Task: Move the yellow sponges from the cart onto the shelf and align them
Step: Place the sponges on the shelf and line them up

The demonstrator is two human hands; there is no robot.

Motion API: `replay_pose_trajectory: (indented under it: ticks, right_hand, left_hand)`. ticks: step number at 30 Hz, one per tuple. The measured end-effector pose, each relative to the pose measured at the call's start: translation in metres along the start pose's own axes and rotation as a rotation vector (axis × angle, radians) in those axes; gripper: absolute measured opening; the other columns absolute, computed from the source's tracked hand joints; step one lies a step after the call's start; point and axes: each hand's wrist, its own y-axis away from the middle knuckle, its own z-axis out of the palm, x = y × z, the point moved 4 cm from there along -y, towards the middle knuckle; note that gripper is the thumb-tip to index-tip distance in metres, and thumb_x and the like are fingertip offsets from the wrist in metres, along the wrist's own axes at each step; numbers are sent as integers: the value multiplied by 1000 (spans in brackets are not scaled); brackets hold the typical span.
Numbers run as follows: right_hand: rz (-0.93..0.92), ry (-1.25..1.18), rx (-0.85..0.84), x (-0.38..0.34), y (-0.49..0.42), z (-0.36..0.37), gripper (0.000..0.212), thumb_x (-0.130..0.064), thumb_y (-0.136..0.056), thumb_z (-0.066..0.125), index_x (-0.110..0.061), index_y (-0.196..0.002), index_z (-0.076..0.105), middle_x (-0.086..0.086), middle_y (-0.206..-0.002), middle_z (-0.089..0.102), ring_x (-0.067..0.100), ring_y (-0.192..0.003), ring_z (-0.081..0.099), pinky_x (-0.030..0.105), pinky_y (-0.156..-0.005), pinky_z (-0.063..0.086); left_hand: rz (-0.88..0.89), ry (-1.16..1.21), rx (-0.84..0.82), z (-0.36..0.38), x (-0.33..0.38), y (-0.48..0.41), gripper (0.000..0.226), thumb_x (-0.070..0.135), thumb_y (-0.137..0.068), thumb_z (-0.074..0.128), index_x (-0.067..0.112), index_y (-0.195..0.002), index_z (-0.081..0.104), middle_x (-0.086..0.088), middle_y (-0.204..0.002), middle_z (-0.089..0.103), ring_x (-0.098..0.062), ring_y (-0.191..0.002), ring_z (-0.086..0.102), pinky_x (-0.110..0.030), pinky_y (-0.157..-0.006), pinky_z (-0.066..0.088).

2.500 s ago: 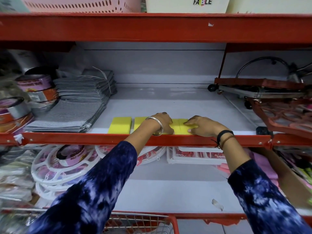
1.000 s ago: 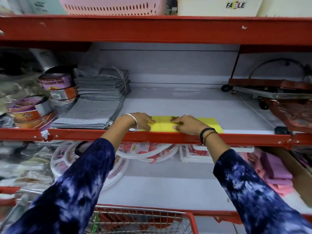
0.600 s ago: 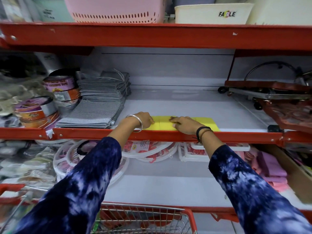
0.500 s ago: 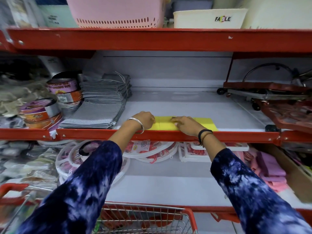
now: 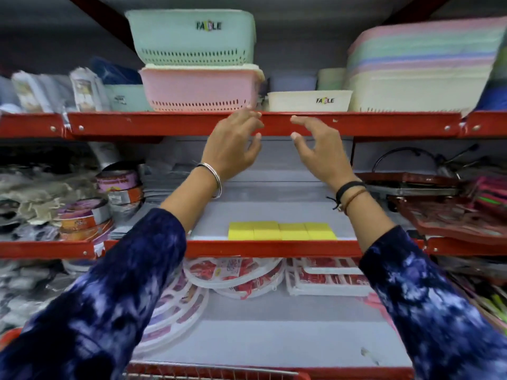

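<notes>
Several yellow sponges [image 5: 282,231] lie side by side in one tight row at the front edge of the white middle shelf [image 5: 274,212], just behind its red lip. My left hand [image 5: 233,145] and my right hand [image 5: 319,149] are raised well above the row, in front of the red rail of the upper shelf [image 5: 384,123]. Both hands are empty with fingers spread and touch no sponge. The red rim of the cart [image 5: 214,372] shows at the bottom edge; its inside is out of view.
Stacked plastic baskets, green [image 5: 192,37] over pink [image 5: 200,89], sit on the upper shelf beside a cream tub [image 5: 308,101]. Grey cloth stacks [image 5: 162,182] and tape rolls [image 5: 118,185] flank the sponges' left; red racks [image 5: 439,212] stand to the right. Round white hangers [image 5: 233,272] lie below.
Both hands have let go of the sponges and lifted away upward. The sponges, earlier spaced apart, now form one closed row. The view has tilted up.
</notes>
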Motion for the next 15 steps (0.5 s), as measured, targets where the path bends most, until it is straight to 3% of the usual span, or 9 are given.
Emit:
replay_pose_trajectory:
  ticks: [3,8,13,15]
  right_hand:
    - [-24,23,-27,-7,-3,0,34,-17,-91,54,-7,-123,61,10,-127,64,22,-119,59,30,-103,42]
    - [43,66,-249,16,39,39,34,-20,-93,54,-10,-125,59,8,-130,63,24,-121,57,37,-105,44]
    - [220,165,-499,60,80,85,39,-26,-94,50,-16,-132,53,6,-138,56,25,-128,50,38,-107,40]
    - [273,181,-569,78,90,104,39,-24,-93,50,-17,-132,54,5,-139,55,25,-128,50,37,-106,39]
  left_hand:
    - [16,47,-12,-1,4,-2,28,19,-84,46,3,-95,66,-12,-103,69,-31,-98,64,-40,-87,51]
    - [149,71,-274,47,13,57,30,23,-83,41,5,-90,65,-12,-89,67,-32,-82,64,-41,-71,55]
    - [-135,148,-758,122,-3,112,32,26,-94,48,13,-121,57,-7,-126,58,-26,-117,55,-41,-97,47]
    - [-262,208,-880,154,-11,130,38,27,-95,48,13,-131,52,-8,-138,51,-26,-127,49,-38,-107,40]
